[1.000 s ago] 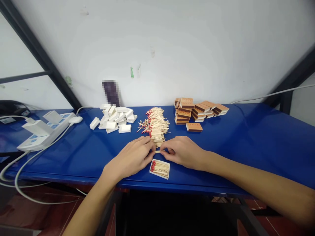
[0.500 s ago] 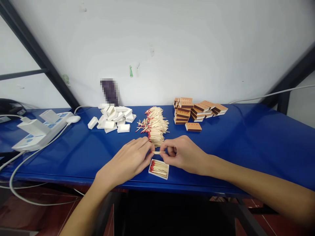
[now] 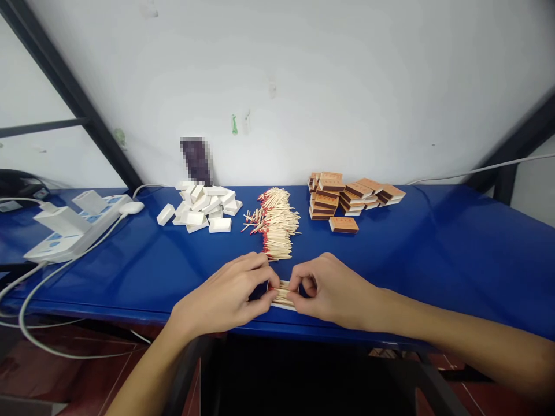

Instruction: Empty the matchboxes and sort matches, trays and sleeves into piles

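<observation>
My left hand (image 3: 240,289) and my right hand (image 3: 325,289) meet over a white matchbox tray (image 3: 285,307) near the table's front edge. Thumb and fingers of each hand are pinched at opposite ends of a few matches (image 3: 283,293), right above or in the tray. More matches lie inside it, and the fingers hide both its ends. Just beyond the hands spreads a long heap of loose matches (image 3: 277,222), most of their red heads to the left.
White empty trays (image 3: 203,207) are piled at the back left. Brown and orange matchbox sleeves (image 3: 327,199) are stacked at the back right, with a single sleeve (image 3: 344,225) in front. A white power strip (image 3: 78,231) with cables (image 3: 26,312) lies on the left of the blue table (image 3: 411,254).
Both hands have moved toward me with the pinched matches, from beside the heap to over the tray. The tray is now largely covered by the fingers. The view has shifted slightly.
</observation>
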{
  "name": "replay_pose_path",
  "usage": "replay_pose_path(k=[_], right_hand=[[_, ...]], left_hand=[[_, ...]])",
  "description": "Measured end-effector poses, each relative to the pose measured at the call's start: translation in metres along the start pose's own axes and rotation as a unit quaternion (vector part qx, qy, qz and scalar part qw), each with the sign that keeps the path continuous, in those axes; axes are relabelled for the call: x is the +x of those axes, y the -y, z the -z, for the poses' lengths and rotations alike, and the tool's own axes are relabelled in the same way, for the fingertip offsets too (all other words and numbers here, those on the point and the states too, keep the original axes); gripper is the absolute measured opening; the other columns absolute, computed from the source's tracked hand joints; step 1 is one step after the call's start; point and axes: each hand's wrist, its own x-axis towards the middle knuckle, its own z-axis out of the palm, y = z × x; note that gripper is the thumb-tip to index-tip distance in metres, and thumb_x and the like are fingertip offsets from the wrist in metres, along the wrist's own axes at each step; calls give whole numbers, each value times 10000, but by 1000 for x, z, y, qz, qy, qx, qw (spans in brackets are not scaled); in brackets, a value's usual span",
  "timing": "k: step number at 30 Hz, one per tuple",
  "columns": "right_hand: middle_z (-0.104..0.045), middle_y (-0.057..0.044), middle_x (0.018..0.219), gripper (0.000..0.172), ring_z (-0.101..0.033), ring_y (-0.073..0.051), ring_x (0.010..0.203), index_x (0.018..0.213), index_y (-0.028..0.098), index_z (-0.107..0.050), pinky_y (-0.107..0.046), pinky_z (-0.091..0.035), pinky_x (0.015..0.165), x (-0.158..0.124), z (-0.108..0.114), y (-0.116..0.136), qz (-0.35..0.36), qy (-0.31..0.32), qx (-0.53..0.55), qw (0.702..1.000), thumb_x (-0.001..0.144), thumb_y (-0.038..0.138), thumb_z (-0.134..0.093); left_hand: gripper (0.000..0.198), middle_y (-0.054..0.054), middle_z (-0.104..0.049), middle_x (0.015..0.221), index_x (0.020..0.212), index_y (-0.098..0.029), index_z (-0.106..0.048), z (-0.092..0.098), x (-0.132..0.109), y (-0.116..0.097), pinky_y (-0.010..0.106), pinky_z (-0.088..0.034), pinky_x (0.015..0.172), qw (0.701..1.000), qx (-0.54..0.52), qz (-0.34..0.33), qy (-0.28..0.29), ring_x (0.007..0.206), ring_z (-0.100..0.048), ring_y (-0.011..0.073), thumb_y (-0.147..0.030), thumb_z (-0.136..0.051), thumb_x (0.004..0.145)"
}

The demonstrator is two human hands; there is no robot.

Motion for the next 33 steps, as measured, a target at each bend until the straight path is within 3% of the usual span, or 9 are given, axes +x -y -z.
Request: replay_pose_path(k=[7,10,13,17,22,27,33], right_hand=[[-475,62,493,161,-400,-80,451,768,182,-711,-231,-300,504,3,15,-4,41,-5,-26,999,796,271,-580],[-517,39,523,173,-441,-94,480,740,177,-673,-243,-314,530,7,39,-16,74,-54,-81,992,808,263,-540],[-590,-2,593,133,-499,-130,551,719,183,-655,-271,-336,583,12,72,-41,56,-122,-234,963,777,251,-556],[-714,-84,937,235,-632,-225,769,945,196,-710,-318,-417,662,14,101,-80,0,-79,-345,935,804,322,-571],[-691,-104,1153,367,-663,-286,957,1143,198,-671,-365,-476,748,15,102,-104,-33,-36,-366,930,804,286,-564],[-703,-95,1129,351,-651,-298,1013,1112,197,-669,-386,-480,837,16,95,-90,-35,-16,-321,946,773,256,-602],[-670,-42,1061,318,-621,-202,903,1075,219,-645,-311,-469,791,4,68,-40,78,99,-149,981,775,318,-686]], left_hand=[[195,41,-617,1085,1110,-212,-610,-7,1,7,332,-452,911,998,9,-55,-42,1001,-584,192,-289,-597,931],[197,45,-640,1059,1119,-207,-620,-10,0,10,345,-454,910,996,32,-61,-57,977,-601,193,-299,-573,951],[264,51,-650,1081,1200,-221,-615,-12,0,12,355,-457,918,994,51,-61,-75,979,-614,198,-304,-570,953],[281,44,-642,1089,1230,-261,-632,-14,-1,11,349,-462,901,992,73,-57,-81,967,-614,191,-270,-542,964],[277,51,-628,1113,1213,-259,-646,-14,-2,11,349,-465,899,992,79,-62,-79,983,-609,191,-247,-510,972],[314,44,-630,1134,1272,-281,-604,-15,-1,11,380,-460,938,992,85,-46,-78,1005,-608,201,-263,-511,972],[346,44,-637,1134,1305,-282,-572,-16,-1,10,398,-462,955,992,86,-35,-80,1021,-607,214,-281,-538,960]])
